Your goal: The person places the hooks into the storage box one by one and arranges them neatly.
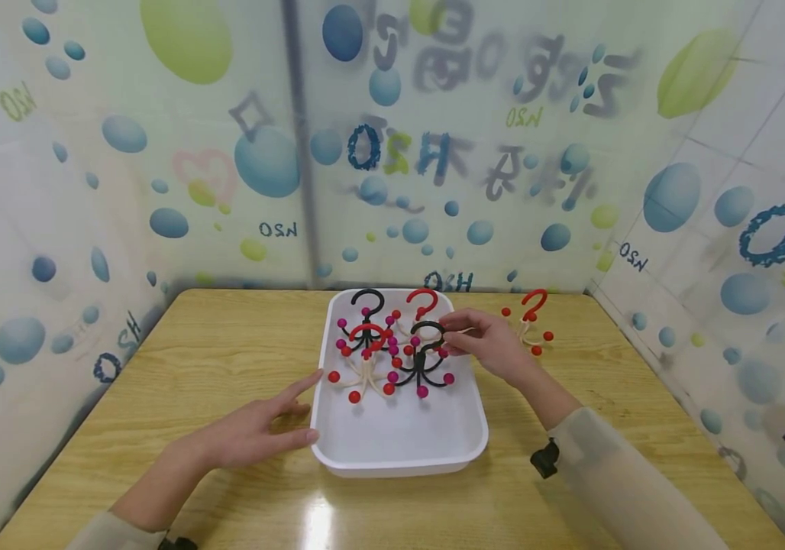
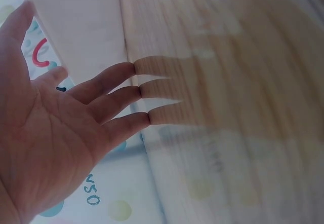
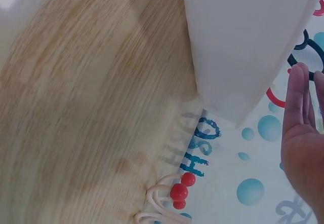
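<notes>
In the head view a white plastic tray [image 1: 399, 435] holds several claw-shaped head massagers with hooked handles. My right hand [image 1: 478, 340] pinches the hook of a black head massager [image 1: 421, 363] with magenta balls at the tray's right side; the right wrist view shows those fingertips at the black hook [image 3: 315, 49]. My left hand [image 1: 248, 431], fingers spread, touches the tray's left wall with its fingertips. Next to the black one stands a cream head massager [image 1: 366, 374] with a red hook. Behind are another black one [image 1: 368, 302] and another red-hooked one [image 1: 423, 298].
One more cream, red-hooked head massager [image 1: 526, 327] stands on the wooden table [image 1: 227, 344], right of the tray. A patterned curtain [image 1: 399, 214] closes off the table's back, with patterned walls at both sides.
</notes>
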Demonstrator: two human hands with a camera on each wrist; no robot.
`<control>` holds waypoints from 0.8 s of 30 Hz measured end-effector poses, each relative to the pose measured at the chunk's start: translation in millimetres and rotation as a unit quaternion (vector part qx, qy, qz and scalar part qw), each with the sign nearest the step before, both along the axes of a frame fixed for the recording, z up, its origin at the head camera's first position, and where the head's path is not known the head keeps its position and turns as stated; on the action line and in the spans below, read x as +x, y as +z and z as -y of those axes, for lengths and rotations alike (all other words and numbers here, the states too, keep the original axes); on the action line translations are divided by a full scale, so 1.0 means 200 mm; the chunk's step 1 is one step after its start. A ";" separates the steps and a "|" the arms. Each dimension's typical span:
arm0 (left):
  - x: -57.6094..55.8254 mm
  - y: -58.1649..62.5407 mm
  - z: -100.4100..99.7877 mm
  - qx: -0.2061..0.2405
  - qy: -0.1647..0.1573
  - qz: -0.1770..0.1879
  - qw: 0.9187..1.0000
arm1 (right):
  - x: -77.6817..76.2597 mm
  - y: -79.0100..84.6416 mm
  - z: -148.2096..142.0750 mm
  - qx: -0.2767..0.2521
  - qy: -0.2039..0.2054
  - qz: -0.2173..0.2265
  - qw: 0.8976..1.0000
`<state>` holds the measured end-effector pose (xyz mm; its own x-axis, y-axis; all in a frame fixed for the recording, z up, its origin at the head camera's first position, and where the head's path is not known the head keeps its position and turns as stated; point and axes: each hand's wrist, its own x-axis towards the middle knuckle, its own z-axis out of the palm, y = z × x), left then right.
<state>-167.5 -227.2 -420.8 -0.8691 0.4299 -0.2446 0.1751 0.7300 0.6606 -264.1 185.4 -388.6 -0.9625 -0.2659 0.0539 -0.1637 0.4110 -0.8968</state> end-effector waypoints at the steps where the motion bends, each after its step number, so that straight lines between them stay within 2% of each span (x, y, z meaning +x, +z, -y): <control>1: 0.00 0.00 0.00 0.000 0.000 0.000 1.000 | 0.00 0.00 0.00 0.002 -0.003 0.002 1.000; 13: 0.00 0.00 0.00 -0.004 0.004 0.001 1.000 | 0.04 -0.01 -0.19 0.000 -0.006 -0.009 1.000; 17: 0.01 0.00 0.00 -0.003 0.003 -0.001 1.000 | 0.04 0.00 -0.30 -0.006 -0.025 -0.022 0.999; 24: 0.01 0.00 0.00 -0.003 0.002 -0.003 1.000 | 0.02 0.06 -0.56 -0.018 -0.064 -0.044 0.997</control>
<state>-166.1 -226.7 -420.7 -0.8724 0.4245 -0.2422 0.1761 0.7353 0.6544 -259.8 298.2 -375.8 -0.9795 -0.1386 0.1462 -0.1905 0.4016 -0.8958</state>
